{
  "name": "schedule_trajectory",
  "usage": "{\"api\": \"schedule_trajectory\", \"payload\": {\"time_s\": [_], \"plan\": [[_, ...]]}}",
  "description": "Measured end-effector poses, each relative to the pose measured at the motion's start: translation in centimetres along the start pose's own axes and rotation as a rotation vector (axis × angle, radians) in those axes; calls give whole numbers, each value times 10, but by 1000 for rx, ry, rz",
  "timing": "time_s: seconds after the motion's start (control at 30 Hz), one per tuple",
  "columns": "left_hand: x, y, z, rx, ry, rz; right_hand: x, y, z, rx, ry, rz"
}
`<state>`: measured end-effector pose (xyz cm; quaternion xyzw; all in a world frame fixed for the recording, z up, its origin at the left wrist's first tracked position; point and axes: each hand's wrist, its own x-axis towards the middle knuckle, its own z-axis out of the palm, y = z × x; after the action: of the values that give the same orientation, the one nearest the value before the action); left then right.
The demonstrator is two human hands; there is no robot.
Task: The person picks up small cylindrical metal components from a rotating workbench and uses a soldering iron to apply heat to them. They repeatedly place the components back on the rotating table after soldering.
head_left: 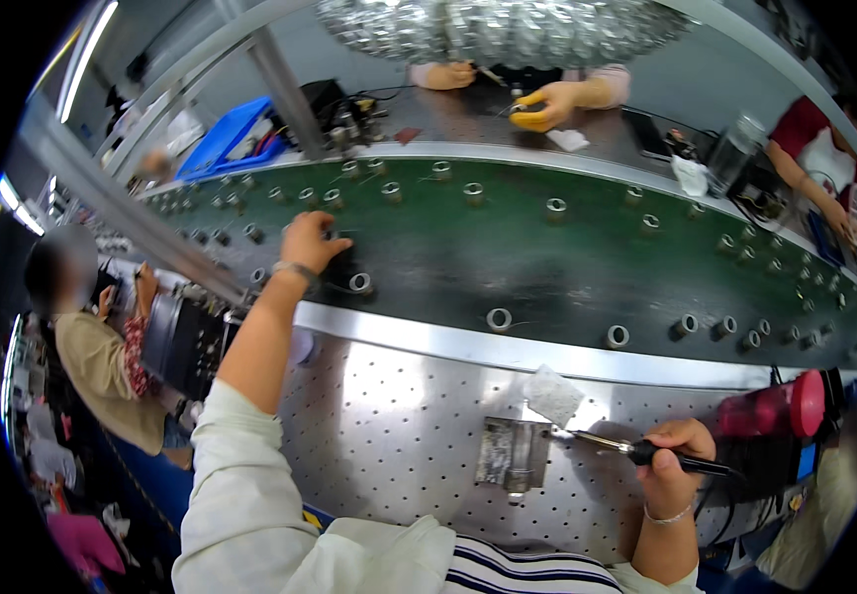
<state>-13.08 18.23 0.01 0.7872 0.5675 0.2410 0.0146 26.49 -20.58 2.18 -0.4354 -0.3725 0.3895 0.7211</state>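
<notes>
My left hand (312, 244) reaches over the green conveyor belt (438, 243), thumb and fingers apart, and I make out nothing held between them. Small cylindrical metal parts stand near it, among them a metal cylinder (360, 283) just below the fingers on the belt's near side. In my right hand (674, 465) is a soldering iron (636, 450) with a black handle, its tip pointing left. Near that tip lie a metal fixture block (496, 453) and a whitish square pad (553, 396) on the perforated metal worktable (399, 436).
More metal cylinders (555, 208) are spread along the belt. A pink-red container (775, 406) stands right of my right hand. Across the belt, another person's yellow-gloved hand (545, 107) works beneath a silver foil duct (508, 30). A blue tray (236, 139) sits far left.
</notes>
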Motion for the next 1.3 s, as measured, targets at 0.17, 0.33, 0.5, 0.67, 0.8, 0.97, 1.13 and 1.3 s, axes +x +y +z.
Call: {"api": "schedule_trajectory", "payload": {"time_s": [0.17,0.33,0.5,0.67,0.8,0.97,1.13,1.3], "plan": [[-20,114,-38,-236,33,205,5,-13,7,-51,-46,133],[-32,260,-17,-600,-314,636,4,-19,0,-508,-188,-189],[-35,379,52,-548,-490,1007,12,-25,3,-690,-201,-494],[-32,424,105,-454,-539,1109,13,-29,8,-700,-259,-540],[-34,411,96,-598,-621,1016,12,-25,4,-665,-243,-510],[-30,332,-12,-691,-1243,582,10,-32,1,-634,-221,-503],[-65,240,-46,-1005,-1446,242,2,-29,11,-661,-126,-309],[-97,224,-17,-1256,-1504,96,-5,-12,9,-276,1,-99]]}}
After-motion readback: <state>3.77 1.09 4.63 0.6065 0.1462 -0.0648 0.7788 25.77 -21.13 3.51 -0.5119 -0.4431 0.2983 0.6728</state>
